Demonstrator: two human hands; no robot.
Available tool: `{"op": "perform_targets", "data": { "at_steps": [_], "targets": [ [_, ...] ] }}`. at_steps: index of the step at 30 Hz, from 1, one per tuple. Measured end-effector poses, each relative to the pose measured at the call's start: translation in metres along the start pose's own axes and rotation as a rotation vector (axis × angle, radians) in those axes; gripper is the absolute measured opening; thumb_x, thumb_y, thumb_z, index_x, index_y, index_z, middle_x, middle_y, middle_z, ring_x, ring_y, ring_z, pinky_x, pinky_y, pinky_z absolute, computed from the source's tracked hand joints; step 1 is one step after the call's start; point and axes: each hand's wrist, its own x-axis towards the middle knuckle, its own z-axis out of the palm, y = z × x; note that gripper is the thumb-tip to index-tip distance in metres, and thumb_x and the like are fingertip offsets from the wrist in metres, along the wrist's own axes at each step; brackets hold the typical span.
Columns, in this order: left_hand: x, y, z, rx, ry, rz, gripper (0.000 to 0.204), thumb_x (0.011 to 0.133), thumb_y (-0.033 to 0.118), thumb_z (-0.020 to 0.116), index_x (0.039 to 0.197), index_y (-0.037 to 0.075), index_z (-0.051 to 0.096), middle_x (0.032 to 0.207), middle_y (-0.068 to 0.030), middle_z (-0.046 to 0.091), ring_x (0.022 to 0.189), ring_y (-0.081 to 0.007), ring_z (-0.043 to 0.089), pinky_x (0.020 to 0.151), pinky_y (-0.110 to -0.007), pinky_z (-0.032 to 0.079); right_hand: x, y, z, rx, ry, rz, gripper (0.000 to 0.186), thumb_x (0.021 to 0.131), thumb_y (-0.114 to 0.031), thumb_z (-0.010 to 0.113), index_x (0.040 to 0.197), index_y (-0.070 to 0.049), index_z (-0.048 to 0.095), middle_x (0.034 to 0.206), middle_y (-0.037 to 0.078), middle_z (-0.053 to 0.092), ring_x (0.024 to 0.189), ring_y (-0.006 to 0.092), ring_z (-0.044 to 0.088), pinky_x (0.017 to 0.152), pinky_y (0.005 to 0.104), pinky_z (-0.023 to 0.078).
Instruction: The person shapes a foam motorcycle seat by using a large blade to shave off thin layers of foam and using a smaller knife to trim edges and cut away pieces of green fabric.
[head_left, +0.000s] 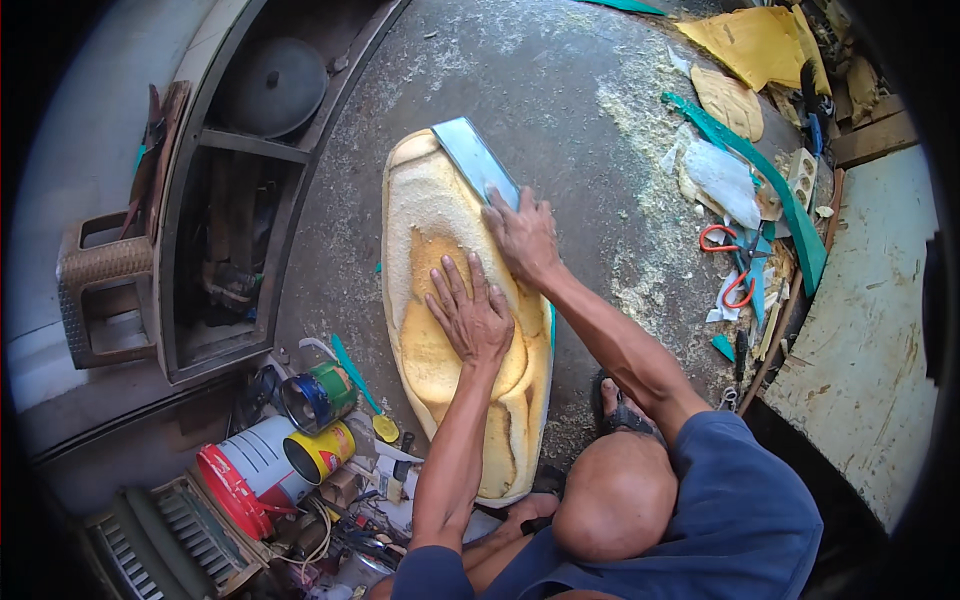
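Observation:
A long yellow foam seat pad (412,260) lies lengthwise on the grey floor before me, with a hollowed, darker yellow middle and paler edges. My left hand (476,318) rests flat on that hollow, fingers spread, holding nothing. At the pad's far right edge my right hand (527,236) grips the near end of a flat pale-blue strip (468,150). The strip runs along the foam's border up to its far tip and appears to touch it. What the strip is made of, I cannot tell.
Foam crumbs (640,150) litter the floor. Orange-handled scissors (738,262), a green strip (790,200) and scraps lie on the right. Left of the pad stand a metal shelf (255,145), paint cans (318,395), a white-and-red bucket (255,465) and several tools. My foot (615,400) is near the pad.

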Motion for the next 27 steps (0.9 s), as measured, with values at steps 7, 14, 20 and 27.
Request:
{"op": "perform_targets", "data": {
  "at_steps": [7, 14, 20, 27],
  "targets": [
    [0.005, 0.010, 0.006, 0.046, 0.036, 0.106, 0.065, 0.102, 0.033, 0.042, 0.163, 0.013, 0.032, 0.170, -0.0246, 0.017, 0.157, -0.0484, 0.010, 0.124, -0.065, 0.005, 0.002, -0.010, -0.019, -0.051, -0.091, 0.100, 0.046, 0.104, -0.040, 0.054, 0.148, -0.024, 0.057, 0.137, 0.023, 0.052, 0.107, 0.0374, 0.053, 0.086, 0.0516, 0.044],
    [-0.002, -0.001, 0.007, 0.084, 0.062, 0.098, 0.065, 0.102, 0.032, 0.039, 0.162, 0.009, 0.033, 0.169, -0.0272, 0.019, 0.155, -0.0529, 0.013, 0.122, -0.067, 0.006, -0.103, 0.026, -0.007, -0.054, -0.116, 0.007, 0.048, 0.107, -0.036, 0.049, 0.147, -0.011, 0.058, 0.133, 0.022, 0.054, 0.103, 0.0327, 0.051, 0.084, 0.0450, 0.043],
    [0.008, 0.007, 0.008, 0.027, 0.060, 0.146, 0.065, 0.102, 0.031, 0.039, 0.163, 0.008, 0.030, 0.167, -0.0299, 0.021, 0.154, -0.0550, 0.014, 0.120, -0.071, 0.008, 0.059, -0.010, -0.004, -0.098, -0.074, 0.056, 0.043, 0.106, -0.041, 0.050, 0.143, -0.022, 0.062, 0.126, 0.022, 0.054, 0.095, 0.0321, 0.048, 0.085, 0.0470, 0.047],
    [0.002, 0.003, 0.017, 0.063, 0.095, 0.133, 0.064, 0.104, 0.033, 0.035, 0.163, 0.008, 0.030, 0.168, -0.0299, 0.019, 0.153, -0.0567, 0.015, 0.119, -0.072, 0.008, -0.061, 0.027, 0.008, -0.059, 0.016, -0.029, 0.041, 0.105, -0.036, 0.055, 0.137, -0.013, 0.067, 0.133, 0.025, 0.053, 0.094, 0.0322, 0.046, 0.086, 0.0439, 0.042]
  ]
}}
